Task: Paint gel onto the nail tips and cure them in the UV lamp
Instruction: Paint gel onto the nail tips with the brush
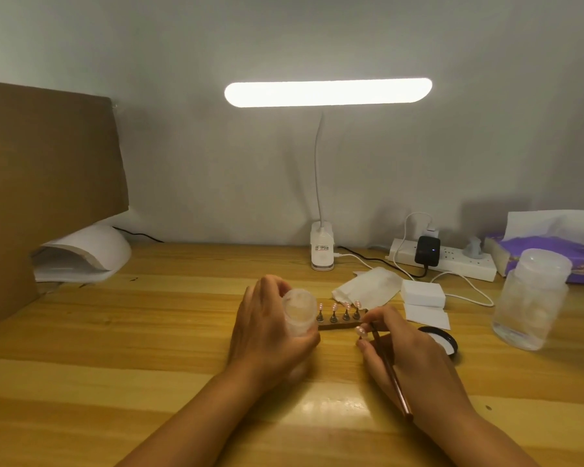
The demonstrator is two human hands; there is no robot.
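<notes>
Your left hand (270, 332) grips a blurred, perhaps translucent bottle (297, 311); your right hand (408, 358) pinches the brush (390, 369) and a nail tip (360, 329).

Wall (182, 45) behind the desk: plain, pale grey-white, unmarked. Desk (115, 348) of light wooden planks, glossy, with a bright reflection near the front edge. White gooseneck desk lamp (327, 92) stands at the back against the wall, its long bar head lit. Brown cardboard panel (48, 163) upright at left, casting a shadow on the wall.
</notes>
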